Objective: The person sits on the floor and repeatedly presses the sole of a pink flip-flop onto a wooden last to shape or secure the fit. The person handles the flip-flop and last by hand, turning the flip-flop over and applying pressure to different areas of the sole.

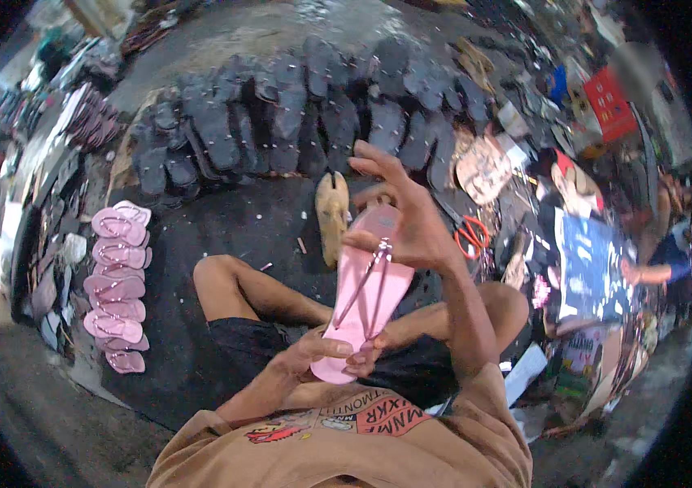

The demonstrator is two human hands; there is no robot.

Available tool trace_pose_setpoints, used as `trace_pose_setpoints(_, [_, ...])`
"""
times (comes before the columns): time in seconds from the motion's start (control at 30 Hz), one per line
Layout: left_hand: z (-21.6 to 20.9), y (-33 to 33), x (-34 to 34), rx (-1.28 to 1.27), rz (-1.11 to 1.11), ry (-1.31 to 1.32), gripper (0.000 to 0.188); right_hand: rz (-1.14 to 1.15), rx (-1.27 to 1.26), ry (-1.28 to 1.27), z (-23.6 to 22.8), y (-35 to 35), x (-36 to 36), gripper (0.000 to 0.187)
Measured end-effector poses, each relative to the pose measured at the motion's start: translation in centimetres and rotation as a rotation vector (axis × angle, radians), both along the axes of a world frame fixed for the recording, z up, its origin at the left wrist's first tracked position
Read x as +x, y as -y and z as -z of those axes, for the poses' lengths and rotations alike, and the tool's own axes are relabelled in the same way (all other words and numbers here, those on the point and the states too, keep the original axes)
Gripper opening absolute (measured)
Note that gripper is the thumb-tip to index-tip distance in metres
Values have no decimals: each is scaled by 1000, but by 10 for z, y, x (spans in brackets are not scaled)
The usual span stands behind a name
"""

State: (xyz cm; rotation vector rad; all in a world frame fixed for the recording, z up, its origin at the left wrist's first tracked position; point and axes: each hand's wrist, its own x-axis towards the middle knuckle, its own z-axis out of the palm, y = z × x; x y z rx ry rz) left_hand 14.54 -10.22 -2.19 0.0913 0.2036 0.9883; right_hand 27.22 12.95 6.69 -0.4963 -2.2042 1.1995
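A pink thong sandal (354,301) with dark shiny straps is held upright-tilted in front of my chest. My left hand (334,350) grips its heel end, thumb on the footbed. At the toe end, my right hand (411,215) has its thumb lying across the front of the sole by the strap joint. Its upper fingers stretch past the toe, while part of the toe and the lower fingers are hidden. Just beyond the sandal lies a tan foot-shaped form (331,220), notched at its far end. Orange-handled scissors (471,236) rest to the right of my right wrist.
Pink sandals (118,285) stand in a row at left. Rows of dark soles (285,122) line the far side. Right of me lie a blue-white sheet (590,268), a red box (610,104) and scraps. Another person's arm (647,273) reaches in at far right.
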Motion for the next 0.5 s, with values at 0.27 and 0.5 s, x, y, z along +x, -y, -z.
trace_pose_setpoints(0.27, [6,13,-50,264,-211,-1653,46,-19,-147,192,5,8,1,97])
trace_pose_setpoints(0.5, [2,17,-74,54,-461,-1587,55,-284,-625,195,30,-17,-36,68])
